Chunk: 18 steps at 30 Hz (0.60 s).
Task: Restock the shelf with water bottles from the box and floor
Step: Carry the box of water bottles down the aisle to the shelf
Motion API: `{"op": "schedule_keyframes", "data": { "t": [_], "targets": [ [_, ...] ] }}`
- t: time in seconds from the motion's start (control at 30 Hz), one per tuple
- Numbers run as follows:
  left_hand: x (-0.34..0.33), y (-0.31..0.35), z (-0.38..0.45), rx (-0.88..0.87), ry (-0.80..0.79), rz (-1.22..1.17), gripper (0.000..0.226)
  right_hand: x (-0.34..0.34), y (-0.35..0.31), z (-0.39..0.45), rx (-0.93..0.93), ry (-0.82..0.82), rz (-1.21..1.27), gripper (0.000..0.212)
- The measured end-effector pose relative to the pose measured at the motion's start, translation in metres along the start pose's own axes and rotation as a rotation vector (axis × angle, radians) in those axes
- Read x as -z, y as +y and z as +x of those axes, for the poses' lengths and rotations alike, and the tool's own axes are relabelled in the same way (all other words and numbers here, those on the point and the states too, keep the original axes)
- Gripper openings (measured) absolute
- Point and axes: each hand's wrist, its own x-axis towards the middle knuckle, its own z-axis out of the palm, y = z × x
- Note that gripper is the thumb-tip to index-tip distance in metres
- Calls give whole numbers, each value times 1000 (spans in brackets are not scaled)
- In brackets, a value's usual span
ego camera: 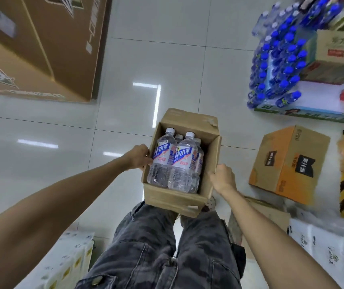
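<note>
An open brown cardboard box (173,200) hangs in front of my legs, above the tiled floor. Inside it stand several clear water bottles (179,163) with white caps and blue-and-white labels, packed toward its left side. My left hand (138,157) grips the box's left wall, fingers curled over the rim. On the opposite side, my right hand (222,177) is closed on the right wall. The right half of the box interior is dark and bare.
A very large cardboard carton (41,44) stands at the upper left. Blue-capped bottles (277,65) are stacked at the upper right beside a carton. An orange box (288,163) lies on the floor to the right. White packs (329,253) sit at lower right and lower left.
</note>
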Motion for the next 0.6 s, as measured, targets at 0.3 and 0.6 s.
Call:
{"op": "schedule_keyframes", "data": {
  "t": [0.3, 0.6],
  "targets": [
    [112, -4, 42, 75, 100, -138, 12, 36, -120, 93, 148, -89, -67, 30],
    [212, 43, 127, 120, 109, -244, 10, 116, -222, 208, 189, -136, -131, 38]
  ]
}}
